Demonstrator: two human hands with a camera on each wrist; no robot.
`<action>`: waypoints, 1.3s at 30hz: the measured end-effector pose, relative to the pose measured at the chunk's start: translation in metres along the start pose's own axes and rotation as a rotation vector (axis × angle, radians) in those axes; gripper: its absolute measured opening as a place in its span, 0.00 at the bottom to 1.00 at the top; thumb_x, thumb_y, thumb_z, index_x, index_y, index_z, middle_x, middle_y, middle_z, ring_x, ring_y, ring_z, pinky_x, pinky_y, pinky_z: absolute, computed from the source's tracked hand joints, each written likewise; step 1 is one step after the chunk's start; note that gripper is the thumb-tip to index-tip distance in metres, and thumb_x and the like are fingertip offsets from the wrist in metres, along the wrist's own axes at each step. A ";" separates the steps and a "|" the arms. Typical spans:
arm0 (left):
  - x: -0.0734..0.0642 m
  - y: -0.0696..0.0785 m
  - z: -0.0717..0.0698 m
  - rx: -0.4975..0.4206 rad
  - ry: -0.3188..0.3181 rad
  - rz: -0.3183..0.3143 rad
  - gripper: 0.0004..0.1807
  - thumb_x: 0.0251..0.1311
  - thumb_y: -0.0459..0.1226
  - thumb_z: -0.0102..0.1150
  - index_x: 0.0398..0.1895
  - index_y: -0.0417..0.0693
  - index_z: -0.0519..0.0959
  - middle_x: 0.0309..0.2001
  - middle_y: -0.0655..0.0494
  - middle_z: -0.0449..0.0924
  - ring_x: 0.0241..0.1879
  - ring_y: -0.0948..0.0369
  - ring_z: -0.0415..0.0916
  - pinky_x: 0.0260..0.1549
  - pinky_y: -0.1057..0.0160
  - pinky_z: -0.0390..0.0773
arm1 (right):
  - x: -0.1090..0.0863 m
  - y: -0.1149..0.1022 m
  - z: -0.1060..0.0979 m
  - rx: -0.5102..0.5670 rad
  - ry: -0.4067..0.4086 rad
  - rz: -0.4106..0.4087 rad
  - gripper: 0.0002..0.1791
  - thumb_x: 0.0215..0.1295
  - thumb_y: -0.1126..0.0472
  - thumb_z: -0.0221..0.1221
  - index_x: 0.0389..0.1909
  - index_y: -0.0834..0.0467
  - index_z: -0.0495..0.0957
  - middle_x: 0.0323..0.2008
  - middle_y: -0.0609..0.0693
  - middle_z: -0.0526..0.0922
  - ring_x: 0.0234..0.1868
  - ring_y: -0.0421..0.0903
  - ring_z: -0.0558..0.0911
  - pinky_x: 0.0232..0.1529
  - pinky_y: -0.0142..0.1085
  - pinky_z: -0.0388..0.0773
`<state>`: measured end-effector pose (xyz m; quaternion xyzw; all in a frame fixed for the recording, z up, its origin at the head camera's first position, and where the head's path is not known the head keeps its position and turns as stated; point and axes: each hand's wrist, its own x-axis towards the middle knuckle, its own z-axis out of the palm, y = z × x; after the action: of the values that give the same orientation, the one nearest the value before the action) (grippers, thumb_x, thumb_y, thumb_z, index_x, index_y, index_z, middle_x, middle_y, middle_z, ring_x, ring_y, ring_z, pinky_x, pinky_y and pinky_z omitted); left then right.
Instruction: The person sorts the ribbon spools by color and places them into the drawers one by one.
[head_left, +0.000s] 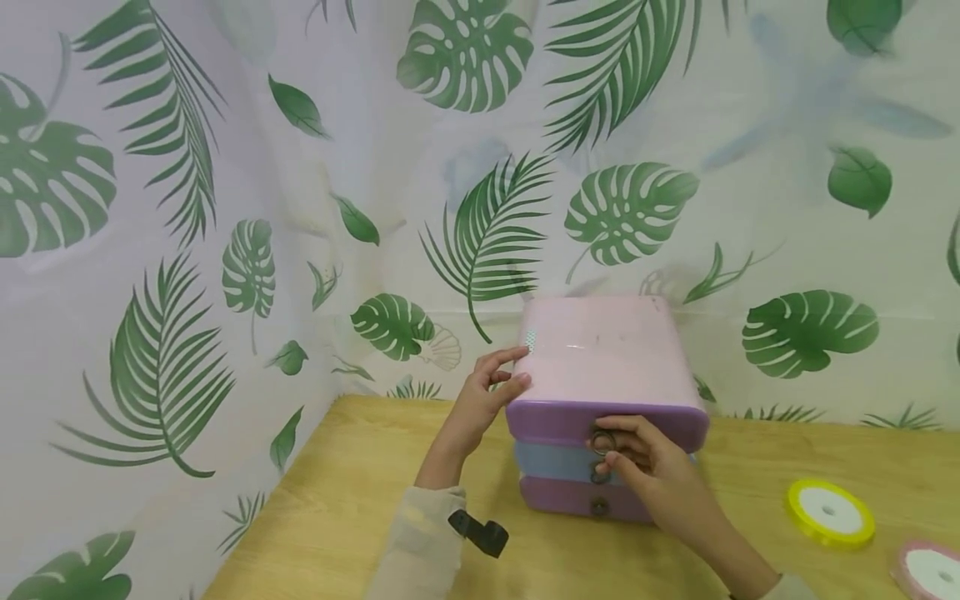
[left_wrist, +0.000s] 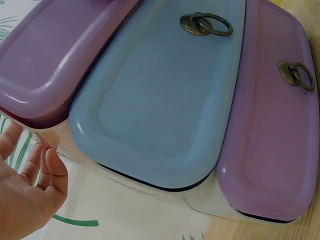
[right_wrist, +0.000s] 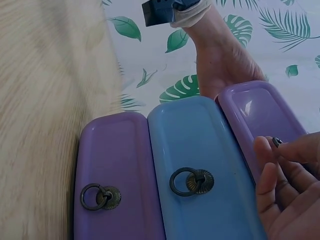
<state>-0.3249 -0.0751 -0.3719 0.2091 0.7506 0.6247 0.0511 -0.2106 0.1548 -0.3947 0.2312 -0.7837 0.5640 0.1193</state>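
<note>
A small drawer cabinet with a pale pink body [head_left: 600, 354] stands on the table. Its fronts are a purple top drawer [left_wrist: 55, 55], a blue middle drawer [left_wrist: 160, 95] and a purple bottom drawer [left_wrist: 272, 140]. My right hand [head_left: 663, 483] pinches the ring pull [right_wrist: 277, 142] of the top drawer between thumb and fingers. Against the cabinet's left side rests my left hand [head_left: 480, 404], fingers loosely bent and holding nothing. In the left wrist view a dark strip shows behind the top drawer's front, which sits slightly forward. Bronze ring pulls [left_wrist: 212, 24] hang on the other drawers.
On the wooden table [head_left: 322, 492], right of the cabinet, lie a yellow-rimmed ribbon spool [head_left: 830, 511] and a pink-rimmed one [head_left: 930, 571], partly out of frame. A leaf-patterned sheet [head_left: 300, 183] covers the wall behind and to the left.
</note>
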 end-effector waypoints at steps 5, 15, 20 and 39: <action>0.000 -0.001 -0.001 -0.005 0.011 0.011 0.27 0.63 0.48 0.58 0.66 0.57 0.70 0.68 0.52 0.56 0.53 0.58 0.60 0.49 0.62 0.73 | 0.004 0.004 -0.001 0.022 -0.025 -0.004 0.17 0.71 0.68 0.50 0.58 0.65 0.68 0.48 0.63 0.80 0.34 0.41 0.83 0.27 0.32 0.77; 0.000 -0.001 -0.002 -0.025 0.027 -0.001 0.27 0.63 0.45 0.58 0.66 0.57 0.71 0.67 0.52 0.57 0.51 0.59 0.60 0.45 0.65 0.73 | 0.005 0.004 -0.004 0.028 -0.060 0.062 0.18 0.72 0.65 0.51 0.60 0.63 0.66 0.50 0.65 0.79 0.35 0.38 0.83 0.25 0.33 0.76; 0.000 -0.001 0.001 -0.029 0.013 -0.007 0.26 0.64 0.43 0.57 0.66 0.56 0.70 0.67 0.52 0.56 0.53 0.58 0.59 0.47 0.64 0.73 | -0.004 0.009 -0.009 0.046 -0.065 0.096 0.20 0.72 0.65 0.50 0.62 0.66 0.64 0.50 0.66 0.78 0.34 0.37 0.83 0.31 0.33 0.79; -0.002 -0.002 0.002 -0.045 0.025 0.009 0.27 0.62 0.44 0.58 0.66 0.55 0.71 0.67 0.51 0.57 0.52 0.59 0.59 0.46 0.65 0.73 | -0.031 0.038 -0.014 0.003 -0.134 0.243 0.21 0.72 0.60 0.52 0.59 0.69 0.68 0.55 0.71 0.76 0.41 0.37 0.85 0.36 0.35 0.82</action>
<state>-0.3233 -0.0739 -0.3745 0.2035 0.7360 0.6442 0.0438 -0.2035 0.1846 -0.4354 0.1719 -0.8114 0.5586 -0.0026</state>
